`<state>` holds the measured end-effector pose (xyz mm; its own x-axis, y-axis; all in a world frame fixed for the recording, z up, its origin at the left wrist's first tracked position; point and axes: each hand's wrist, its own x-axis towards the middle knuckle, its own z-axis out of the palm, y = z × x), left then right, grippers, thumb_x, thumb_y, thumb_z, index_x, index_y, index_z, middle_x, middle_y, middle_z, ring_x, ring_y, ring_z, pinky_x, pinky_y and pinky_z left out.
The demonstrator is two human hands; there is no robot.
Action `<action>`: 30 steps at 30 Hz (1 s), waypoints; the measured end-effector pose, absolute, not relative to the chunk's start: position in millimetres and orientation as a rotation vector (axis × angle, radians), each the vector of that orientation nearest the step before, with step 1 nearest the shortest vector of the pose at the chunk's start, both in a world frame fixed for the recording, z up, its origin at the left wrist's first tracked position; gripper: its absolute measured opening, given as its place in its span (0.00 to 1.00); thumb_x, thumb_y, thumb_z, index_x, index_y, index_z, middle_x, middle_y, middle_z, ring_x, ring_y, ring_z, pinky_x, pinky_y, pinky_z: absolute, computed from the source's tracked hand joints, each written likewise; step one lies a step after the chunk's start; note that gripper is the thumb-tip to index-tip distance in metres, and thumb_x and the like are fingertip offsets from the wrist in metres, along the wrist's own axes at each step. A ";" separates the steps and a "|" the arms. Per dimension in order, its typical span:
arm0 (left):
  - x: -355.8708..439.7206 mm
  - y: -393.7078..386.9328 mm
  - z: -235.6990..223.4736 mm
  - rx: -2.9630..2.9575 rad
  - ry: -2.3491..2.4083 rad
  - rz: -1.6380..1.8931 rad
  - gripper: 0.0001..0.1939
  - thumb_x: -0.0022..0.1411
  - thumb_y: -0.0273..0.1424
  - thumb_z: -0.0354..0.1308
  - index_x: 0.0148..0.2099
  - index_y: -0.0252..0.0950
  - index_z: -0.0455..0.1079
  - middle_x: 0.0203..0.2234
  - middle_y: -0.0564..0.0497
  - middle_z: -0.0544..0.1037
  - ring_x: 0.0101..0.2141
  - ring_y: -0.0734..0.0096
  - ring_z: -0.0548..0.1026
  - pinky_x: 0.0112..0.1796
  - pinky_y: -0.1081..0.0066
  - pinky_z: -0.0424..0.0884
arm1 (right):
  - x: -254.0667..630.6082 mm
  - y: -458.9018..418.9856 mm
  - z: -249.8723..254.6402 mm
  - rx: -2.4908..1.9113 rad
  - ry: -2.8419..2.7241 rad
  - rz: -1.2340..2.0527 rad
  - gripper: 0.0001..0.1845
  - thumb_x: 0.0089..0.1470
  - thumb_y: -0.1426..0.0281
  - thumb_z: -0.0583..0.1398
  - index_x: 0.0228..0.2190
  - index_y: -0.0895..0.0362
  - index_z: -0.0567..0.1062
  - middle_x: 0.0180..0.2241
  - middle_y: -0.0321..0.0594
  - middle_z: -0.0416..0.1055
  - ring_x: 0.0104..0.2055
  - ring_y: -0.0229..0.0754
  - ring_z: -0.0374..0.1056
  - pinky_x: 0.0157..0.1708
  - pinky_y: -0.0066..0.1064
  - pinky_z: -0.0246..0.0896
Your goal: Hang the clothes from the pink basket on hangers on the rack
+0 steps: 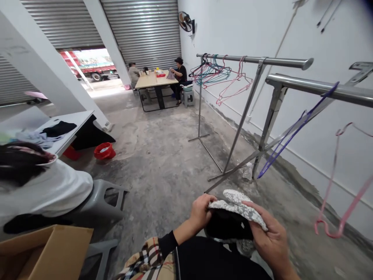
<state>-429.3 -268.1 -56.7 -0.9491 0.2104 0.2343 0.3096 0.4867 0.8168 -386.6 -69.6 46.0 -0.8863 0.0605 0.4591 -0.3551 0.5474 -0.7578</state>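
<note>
A grey-and-white knitted piece with a dark inside is stretched between my hands, low in the picture above my lap. I cannot make out exactly what kind of item it is. My left hand pinches the left end of its upper edge, with the fingertips partly hidden behind the fabric. On the other side, my right hand grips the right end, thumb on top along the edge. The black inside faces me, and a small white speck shows on it. More grey knit hangs beneath, near my right wrist.
Metal racks carry several hangers along the right wall. A purple hanger and pink hanger are close by. At left are a cardboard box, a stool with a seated person, and a red bin. Two people sit at a far table.
</note>
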 end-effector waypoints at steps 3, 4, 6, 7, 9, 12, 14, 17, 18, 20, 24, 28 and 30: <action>-444.5 -284.9 -53.0 -0.621 -2.645 -1.650 0.15 0.52 0.21 0.53 0.41 0.37 0.75 0.35 0.49 0.80 0.38 0.67 0.75 0.43 0.68 0.69 | -389.3 -80.6 44.9 0.082 -2.319 1.340 0.13 0.54 0.65 0.58 0.39 0.52 0.80 0.36 0.40 0.81 0.37 0.45 0.78 0.37 0.30 0.74; -449.2 -290.4 -51.6 -0.712 -2.647 -1.694 0.14 0.54 0.23 0.54 0.42 0.37 0.76 0.36 0.48 0.80 0.38 0.67 0.75 0.42 0.69 0.69 | -390.7 -85.0 45.4 0.034 -2.299 1.355 0.13 0.54 0.64 0.58 0.39 0.53 0.80 0.36 0.40 0.81 0.37 0.46 0.78 0.38 0.31 0.74; -458.0 -301.7 -47.5 -0.899 -2.661 -1.749 0.12 0.56 0.28 0.57 0.42 0.36 0.77 0.36 0.47 0.80 0.37 0.66 0.76 0.42 0.69 0.69 | -393.9 -92.8 46.9 -0.055 -2.261 1.381 0.14 0.54 0.64 0.59 0.38 0.53 0.81 0.36 0.41 0.81 0.37 0.47 0.78 0.37 0.32 0.74; -462.0 -307.6 -44.4 -0.980 -2.670 -1.774 0.11 0.57 0.32 0.59 0.42 0.36 0.77 0.36 0.46 0.80 0.37 0.66 0.76 0.41 0.70 0.69 | -395.6 -95.7 47.8 -0.097 -2.245 1.390 0.14 0.53 0.63 0.59 0.38 0.53 0.81 0.37 0.41 0.81 0.37 0.47 0.78 0.38 0.32 0.74; -469.6 -320.4 -35.5 -1.106 -2.677 -1.837 0.14 0.58 0.39 0.61 0.41 0.35 0.78 0.34 0.46 0.80 0.36 0.65 0.76 0.40 0.71 0.69 | -398.8 -99.6 49.6 -0.166 -2.215 1.399 0.14 0.52 0.64 0.59 0.38 0.53 0.81 0.38 0.41 0.81 0.39 0.47 0.77 0.39 0.32 0.73; -480.8 -339.5 -18.1 -1.188 -2.644 -1.918 0.19 0.60 0.46 0.59 0.40 0.35 0.78 0.32 0.46 0.80 0.34 0.66 0.76 0.38 0.72 0.69 | -401.3 -103.0 52.2 -0.293 -2.171 1.394 0.14 0.51 0.65 0.60 0.39 0.53 0.80 0.38 0.41 0.81 0.40 0.47 0.77 0.40 0.32 0.73; -488.5 -349.8 -8.8 -1.199 -2.635 -1.862 0.18 0.62 0.45 0.58 0.40 0.35 0.78 0.31 0.46 0.80 0.33 0.67 0.76 0.38 0.72 0.69 | -400.8 -106.1 53.6 -0.362 -2.153 1.380 0.14 0.50 0.66 0.59 0.39 0.53 0.80 0.38 0.41 0.81 0.41 0.47 0.77 0.41 0.32 0.72; -500.7 -359.3 -5.3 -1.127 -2.629 -1.575 0.12 0.63 0.36 0.57 0.43 0.38 0.78 0.34 0.46 0.79 0.34 0.68 0.76 0.38 0.72 0.70 | -397.9 -113.7 55.7 -0.353 -2.192 1.322 0.15 0.50 0.68 0.58 0.39 0.53 0.80 0.39 0.40 0.81 0.41 0.47 0.77 0.42 0.33 0.72; -505.2 -361.2 -6.6 -1.049 -2.604 -1.462 0.11 0.63 0.32 0.55 0.44 0.40 0.78 0.35 0.46 0.79 0.35 0.68 0.76 0.39 0.72 0.70 | -396.8 -116.6 56.7 -0.319 -2.221 1.299 0.15 0.50 0.69 0.58 0.39 0.54 0.80 0.39 0.40 0.81 0.41 0.46 0.77 0.43 0.34 0.72; -515.3 -364.2 -10.7 -0.829 -2.520 -1.263 0.13 0.62 0.27 0.52 0.43 0.42 0.78 0.38 0.47 0.78 0.38 0.66 0.75 0.42 0.68 0.70 | -395.2 -122.4 59.4 -0.221 -2.286 1.268 0.16 0.50 0.70 0.58 0.39 0.54 0.80 0.39 0.40 0.81 0.41 0.46 0.77 0.43 0.34 0.73; -536.6 -367.8 -11.8 -0.411 -2.339 -1.141 0.12 0.59 0.25 0.53 0.40 0.40 0.77 0.39 0.45 0.75 0.43 0.61 0.72 0.48 0.61 0.68 | -392.6 -132.0 63.3 -0.066 -2.421 1.246 0.17 0.52 0.70 0.57 0.41 0.55 0.80 0.41 0.41 0.81 0.41 0.45 0.78 0.42 0.32 0.73; -544.2 -363.0 3.3 -0.195 -2.180 -1.720 0.10 0.59 0.32 0.55 0.42 0.36 0.72 0.38 0.47 0.75 0.41 0.65 0.74 0.44 0.66 0.70 | -388.4 -137.3 52.8 -0.064 -2.569 1.208 0.18 0.55 0.69 0.56 0.45 0.54 0.79 0.41 0.40 0.81 0.38 0.43 0.78 0.39 0.29 0.73; -540.7 -357.6 13.9 -0.066 -2.099 -2.162 0.13 0.58 0.38 0.58 0.43 0.36 0.69 0.34 0.50 0.75 0.34 0.70 0.74 0.38 0.71 0.70 | -386.1 -134.7 41.5 -0.095 -2.633 1.170 0.18 0.55 0.68 0.57 0.46 0.52 0.78 0.41 0.40 0.81 0.39 0.44 0.78 0.40 0.31 0.73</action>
